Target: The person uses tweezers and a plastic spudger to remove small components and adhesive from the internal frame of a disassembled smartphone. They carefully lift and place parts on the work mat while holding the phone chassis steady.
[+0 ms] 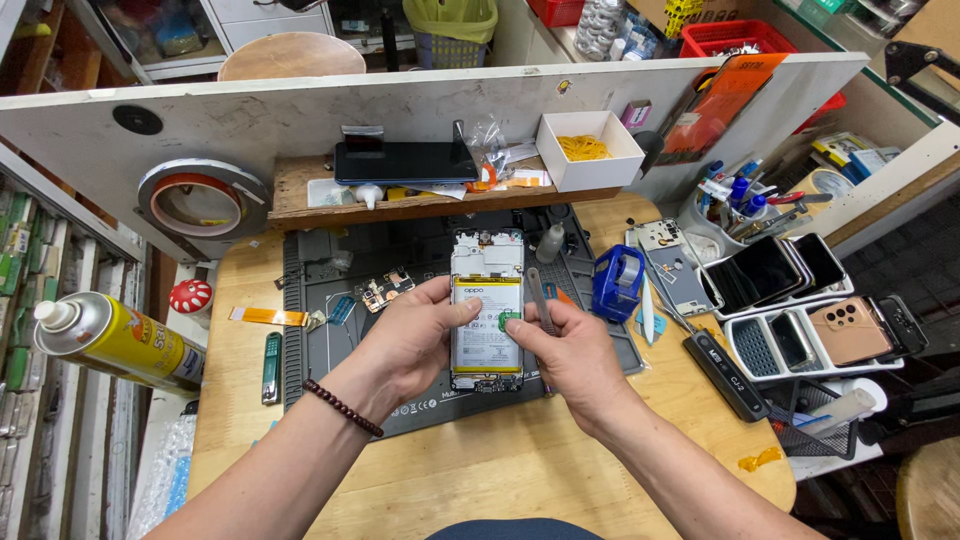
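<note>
Your left hand (415,335) steadies the opened phone (487,305) on the mat (400,395), fingers loosely spread; your right hand (570,350) pinches tweezers (541,295), fingertip pressing the battery (487,325).

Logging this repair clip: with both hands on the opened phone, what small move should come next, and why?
Probably lift the green pull tab gently: the right hand pinches it over the white-and-yellow battery, while the left hand steadies the opened phone.
</note>
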Available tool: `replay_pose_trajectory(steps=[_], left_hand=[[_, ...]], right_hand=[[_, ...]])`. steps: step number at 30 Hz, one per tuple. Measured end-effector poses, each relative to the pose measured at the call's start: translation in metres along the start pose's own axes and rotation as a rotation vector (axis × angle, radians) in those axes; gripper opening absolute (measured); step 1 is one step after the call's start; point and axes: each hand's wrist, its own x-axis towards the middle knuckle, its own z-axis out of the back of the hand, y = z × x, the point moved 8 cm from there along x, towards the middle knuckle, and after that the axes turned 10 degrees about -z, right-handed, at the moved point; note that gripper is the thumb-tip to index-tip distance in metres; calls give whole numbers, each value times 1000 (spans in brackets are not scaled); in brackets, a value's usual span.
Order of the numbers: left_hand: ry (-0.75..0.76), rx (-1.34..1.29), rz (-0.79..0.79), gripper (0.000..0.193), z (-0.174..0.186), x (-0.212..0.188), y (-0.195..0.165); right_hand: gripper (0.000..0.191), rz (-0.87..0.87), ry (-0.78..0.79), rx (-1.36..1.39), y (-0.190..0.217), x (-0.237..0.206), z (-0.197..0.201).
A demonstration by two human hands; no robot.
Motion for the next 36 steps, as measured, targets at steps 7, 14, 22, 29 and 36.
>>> replay_pose_trajectory(steps=[7,14,22,29,36], left_hand=[[-198,285,26,30,23,10,10],[-262,807,-53,31,38,43,-6],[-263,610,46,30,41,70,10],[-232,163,107,26,44,74,25],[-234,-31,171,26,40,70,41]], right_hand=[[33,-48,-145,-85,-29,21,40],[31,-76,-503,-482,-40,38,122],[27,-100,-622,-958,-31,6,150],[28,-157,-638,-1091,-30,3,147],[30,92,-446,-829,3,0,93]])
